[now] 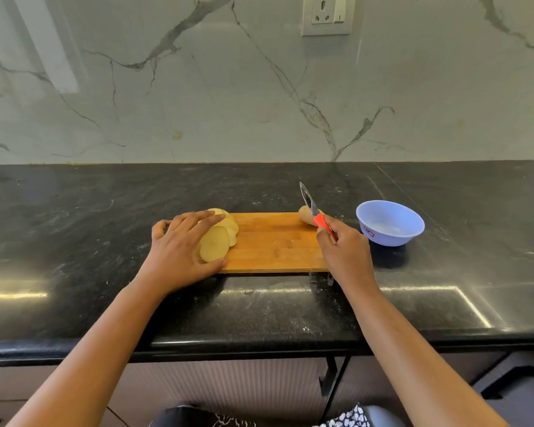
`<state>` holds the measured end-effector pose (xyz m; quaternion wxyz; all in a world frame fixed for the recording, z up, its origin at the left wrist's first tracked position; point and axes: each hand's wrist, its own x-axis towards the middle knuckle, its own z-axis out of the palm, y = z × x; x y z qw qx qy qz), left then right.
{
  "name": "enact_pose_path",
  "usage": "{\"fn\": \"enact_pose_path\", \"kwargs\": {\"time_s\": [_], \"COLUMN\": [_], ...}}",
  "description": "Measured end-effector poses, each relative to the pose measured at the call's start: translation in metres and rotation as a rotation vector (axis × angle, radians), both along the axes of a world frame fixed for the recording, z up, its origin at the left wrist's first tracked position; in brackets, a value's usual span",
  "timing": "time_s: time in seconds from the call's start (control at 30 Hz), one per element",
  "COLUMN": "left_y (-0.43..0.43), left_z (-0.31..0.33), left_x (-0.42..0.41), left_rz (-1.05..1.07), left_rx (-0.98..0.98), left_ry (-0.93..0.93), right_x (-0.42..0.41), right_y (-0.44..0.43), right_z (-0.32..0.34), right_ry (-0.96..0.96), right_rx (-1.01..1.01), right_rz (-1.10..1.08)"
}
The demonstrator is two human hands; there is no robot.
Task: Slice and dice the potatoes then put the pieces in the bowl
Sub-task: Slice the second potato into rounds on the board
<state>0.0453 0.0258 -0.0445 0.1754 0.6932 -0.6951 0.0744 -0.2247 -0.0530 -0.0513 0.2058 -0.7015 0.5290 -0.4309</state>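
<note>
A wooden cutting board [275, 245] lies on the black counter. At its left end sits a fanned pile of pale potato slices [218, 240]. My left hand [179, 251] cups the pile, fingers stretched over the top and thumb against the front slice. A whole unpeeled potato [305, 215] rests at the board's far right corner. My right hand [346, 251] grips a knife [313, 211] by its red handle, the blade pointing up and away, in front of that potato. A light blue bowl [390, 223] stands empty to the right of the board.
The black stone counter [74, 241] runs wide to both sides, with its front edge near me. A marble wall with a socket [327, 13] rises behind. Cabinet fronts show below the counter.
</note>
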Motion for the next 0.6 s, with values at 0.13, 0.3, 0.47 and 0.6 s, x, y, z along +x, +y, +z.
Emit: {"fn": "enact_pose_path", "kwargs": {"time_s": [0.13,0.3,0.47,0.6], "left_y": [-0.001,-0.004,-0.039,-0.090], "left_z": [-0.002,0.001,0.021,0.028], "left_x": [-0.002,-0.012,-0.059,-0.107], "left_rz": [-0.030,-0.074,-0.084,-0.199], "left_rx": [-0.004,-0.139,-0.178,0.106], "left_ry": [0.033,0.071,0.107,0.081], "right_x": [-0.002,-0.022,-0.040,-0.041], "right_y": [0.000,-0.004,-0.005,-0.010], "right_z": [0.000,0.003,0.002,0.003], "right_ry": [-0.021,0.007,0.026,0.010], "right_rx": [-0.009,-0.078,-0.053,-0.025], "right_rz": [-0.008,-0.067,-0.132,-0.143]}}
